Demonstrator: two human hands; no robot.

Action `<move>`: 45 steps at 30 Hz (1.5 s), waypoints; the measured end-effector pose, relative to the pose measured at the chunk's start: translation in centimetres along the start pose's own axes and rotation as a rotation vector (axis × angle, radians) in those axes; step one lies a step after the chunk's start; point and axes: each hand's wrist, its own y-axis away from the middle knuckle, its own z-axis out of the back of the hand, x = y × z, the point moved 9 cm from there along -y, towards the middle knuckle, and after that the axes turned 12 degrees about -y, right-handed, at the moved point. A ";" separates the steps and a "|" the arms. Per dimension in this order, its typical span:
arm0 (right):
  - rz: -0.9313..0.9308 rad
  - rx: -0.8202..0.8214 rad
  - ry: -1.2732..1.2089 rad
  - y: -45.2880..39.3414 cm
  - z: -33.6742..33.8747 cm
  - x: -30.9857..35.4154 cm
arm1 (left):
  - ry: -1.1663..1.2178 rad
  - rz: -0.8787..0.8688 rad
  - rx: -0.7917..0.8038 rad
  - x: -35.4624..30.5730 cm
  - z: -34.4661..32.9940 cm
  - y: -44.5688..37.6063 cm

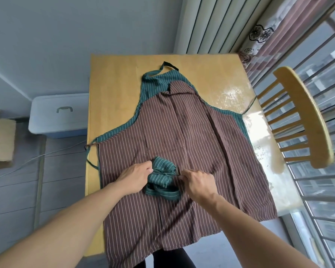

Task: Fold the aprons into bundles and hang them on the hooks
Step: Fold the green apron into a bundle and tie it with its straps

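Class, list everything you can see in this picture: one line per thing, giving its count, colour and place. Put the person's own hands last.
Small folded striped apron bundle: one, green, lying on the brown apron, near edge.
Flat brown striped apron: one, brown with pale stripes, spread over the table, hanging off its near edge.
Flat green striped apron: one, green, beneath the brown one, edges and neck loop showing.
Wooden table: one, yellow, centre.
Wooden spindle-back chair: one, yellow, right of the table.
Lidded plastic storage box: one, pale blue, on the floor, left.
Open cardboard box: one, brown, far left.
Curtains: pale and pink, by the window.
Left hand: grips the bundle.
Right hand: pinches its tie.
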 end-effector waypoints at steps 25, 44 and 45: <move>-0.268 0.115 -1.477 -0.2 2.1 5.6 | 1.452 0.149 0.196 -1.6 0.4 4.3; -0.218 -0.460 -1.202 12.5 13.6 3.0 | 0.983 -0.159 0.115 -11.7 7.9 10.8; -0.246 -0.573 -1.169 15.2 14.2 1.3 | 1.029 -0.176 0.154 -14.1 7.5 11.4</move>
